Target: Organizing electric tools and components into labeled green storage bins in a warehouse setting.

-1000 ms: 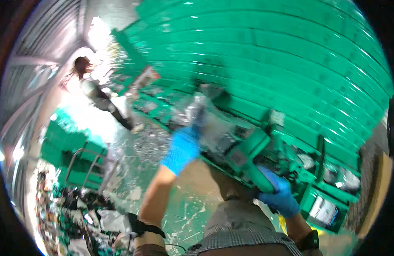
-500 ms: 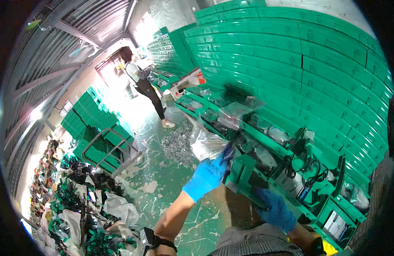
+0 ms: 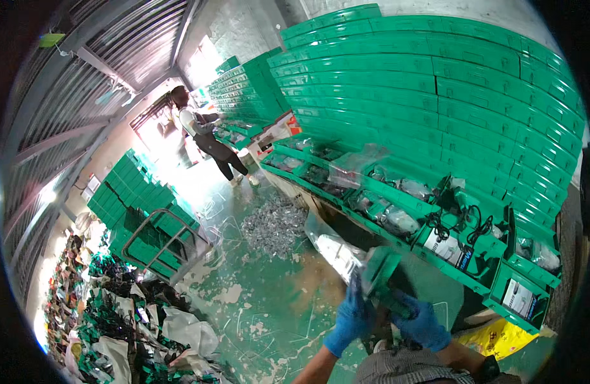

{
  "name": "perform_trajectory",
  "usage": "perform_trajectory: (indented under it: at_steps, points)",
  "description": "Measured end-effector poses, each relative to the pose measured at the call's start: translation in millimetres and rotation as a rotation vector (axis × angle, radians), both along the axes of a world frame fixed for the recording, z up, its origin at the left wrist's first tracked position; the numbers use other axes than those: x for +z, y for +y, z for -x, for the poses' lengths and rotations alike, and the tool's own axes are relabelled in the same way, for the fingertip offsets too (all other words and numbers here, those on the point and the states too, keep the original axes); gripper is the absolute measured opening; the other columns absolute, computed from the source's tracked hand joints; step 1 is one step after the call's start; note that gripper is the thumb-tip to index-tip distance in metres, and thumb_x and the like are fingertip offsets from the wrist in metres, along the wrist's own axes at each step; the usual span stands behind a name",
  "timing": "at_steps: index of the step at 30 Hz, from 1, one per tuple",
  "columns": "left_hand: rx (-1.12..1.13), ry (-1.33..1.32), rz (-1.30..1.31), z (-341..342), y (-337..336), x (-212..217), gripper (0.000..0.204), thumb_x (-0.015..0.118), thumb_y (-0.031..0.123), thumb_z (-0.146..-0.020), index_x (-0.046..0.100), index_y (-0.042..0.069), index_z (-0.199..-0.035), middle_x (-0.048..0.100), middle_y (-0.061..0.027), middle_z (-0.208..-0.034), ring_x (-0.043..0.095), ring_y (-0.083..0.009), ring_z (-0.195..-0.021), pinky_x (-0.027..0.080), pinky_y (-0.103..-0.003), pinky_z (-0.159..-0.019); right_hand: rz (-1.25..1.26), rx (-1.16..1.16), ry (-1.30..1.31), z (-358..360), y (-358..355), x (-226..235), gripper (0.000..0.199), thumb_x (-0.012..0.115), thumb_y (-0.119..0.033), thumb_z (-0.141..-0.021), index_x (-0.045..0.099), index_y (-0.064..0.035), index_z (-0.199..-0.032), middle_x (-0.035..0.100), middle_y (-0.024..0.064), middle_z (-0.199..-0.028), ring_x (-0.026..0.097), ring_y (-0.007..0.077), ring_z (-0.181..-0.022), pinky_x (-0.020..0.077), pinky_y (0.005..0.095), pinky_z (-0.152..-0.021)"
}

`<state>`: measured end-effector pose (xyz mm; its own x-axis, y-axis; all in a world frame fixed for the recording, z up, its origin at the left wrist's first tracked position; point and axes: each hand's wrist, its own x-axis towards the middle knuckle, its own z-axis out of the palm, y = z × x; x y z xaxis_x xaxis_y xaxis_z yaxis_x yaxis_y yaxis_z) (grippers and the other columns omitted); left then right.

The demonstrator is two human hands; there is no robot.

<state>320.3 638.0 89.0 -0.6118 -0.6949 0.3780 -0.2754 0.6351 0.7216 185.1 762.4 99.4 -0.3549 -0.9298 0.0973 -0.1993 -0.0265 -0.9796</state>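
Both my hands wear blue gloves and grip a green power tool (image 3: pixel 385 280) low in the view. My left hand (image 3: pixel 350 315) holds its left side, where a clear plastic bag (image 3: pixel 333 246) hangs off toward the upper left. My right hand (image 3: pixel 423 321) clasps the tool's lower right end. The tool sits close to my body, in front of a row of open green cases (image 3: pixel 435 217) that hold more bagged tools and cords.
A tall wall of stacked green cases (image 3: pixel 448 83) fills the right. Another person (image 3: pixel 208 137) stands at the far end by more stacks. A cart of green cases (image 3: pixel 148 224) stands left. Plastic scraps (image 3: pixel 272 224) and bags (image 3: pixel 135 326) litter the green floor.
The view has swung up and back from the cases. My hands and the tool have dropped lower and nearer to my body, and the bag now trails off the tool.
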Motion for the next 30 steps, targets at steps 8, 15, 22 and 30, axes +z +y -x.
perform_trajectory:
  at_steps: [8, 15, 22, 30]
  points:
    - [-0.124, -0.237, -0.040, -2.6, 19.5, 88.3, 0.078, 0.053, 0.000, -0.068, 0.022, 0.004, -0.140, 0.019, -0.0189, -0.145, 0.057, -0.0361, -0.099, 0.050, -0.037, -0.072, 0.053, 0.266, 0.609, 18.5, 72.1, 9.2, 0.047, 0.060, -0.012, -0.076, 0.049, -0.0084, -0.122, 0.054, 0.0210, -0.107, 0.056, 0.0400, -0.087, 0.0490, 0.0408, -0.072]
    - [-0.474, -0.412, 0.500, 87.5, 182.3, 79.8, 0.068, 0.051, 0.006, -0.071, 0.034, 0.013, -0.136, 0.036, -0.0156, -0.138, 0.062, -0.0281, -0.074, 0.050, -0.034, -0.057, -0.235, 0.173, 0.271, 73.8, 187.9, 9.4, 0.051, 0.060, -0.020, -0.078, 0.046, -0.0099, -0.126, 0.050, 0.0225, -0.116, 0.056, 0.0366, -0.097, 0.0473, 0.0398, -0.080]
    - [-0.525, -0.070, -0.312, 86.6, 285.9, 6.1, 0.036, 0.053, 0.011, -0.083, 0.053, 0.001, -0.117, 0.064, -0.0062, -0.092, 0.060, -0.0166, -0.074, 0.047, -0.029, -0.063, 0.014, -0.236, -0.127, 108.4, 270.0, -24.7, 0.057, 0.066, -0.017, -0.079, 0.043, -0.0023, -0.128, 0.053, 0.0122, -0.121, 0.053, 0.0175, -0.105, 0.0440, 0.0298, -0.088]
    - [-0.304, 0.480, -1.668, 185.6, 311.0, -24.5, 0.017, 0.056, 0.018, -0.088, 0.057, 0.007, -0.100, 0.060, -0.0065, -0.088, 0.057, -0.0138, -0.078, 0.046, -0.027, -0.066, 0.320, 0.380, -0.881, 185.6, 354.5, -60.8, 0.051, 0.057, -0.016, -0.087, 0.038, 0.0014, -0.131, 0.049, 0.0110, -0.127, 0.047, 0.0182, -0.116, 0.0365, 0.0299, -0.098]
